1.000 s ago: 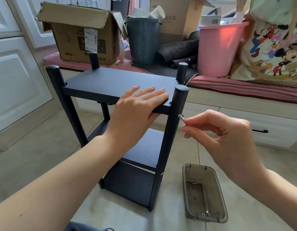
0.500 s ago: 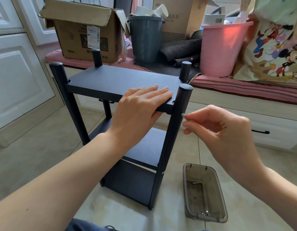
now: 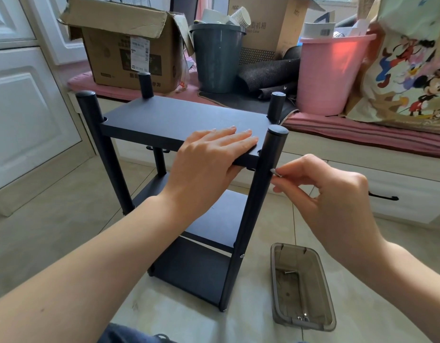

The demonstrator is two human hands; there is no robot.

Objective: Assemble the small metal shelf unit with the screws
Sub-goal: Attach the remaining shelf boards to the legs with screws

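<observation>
Thumb and forefinger of the right hand (image 3: 337,194) are pinching a small silver screw (image 3: 277,173), its tip meeting the side of the black front post (image 3: 261,194) just below the top shelf (image 3: 179,120). The left hand (image 3: 209,159) is lying flat on that shelf's near corner, fingers straight and close together, thumb tucked under the edge. The small metal shelf unit (image 3: 201,266) is standing upright on the tiled floor (image 3: 53,231), directly ahead of the person, with one screw head (image 3: 242,255) showing lower on the same post. A translucent grey tray (image 3: 312,323) is sitting on the floor just right of the unit, a few fasteners inside. The screw is looking tiny, slick and easy to drop, best pinched near its head; the frame is appearing light yet rigid, so pressing on the shelf beside the joint is probably the surest way of bracing it.
</observation>
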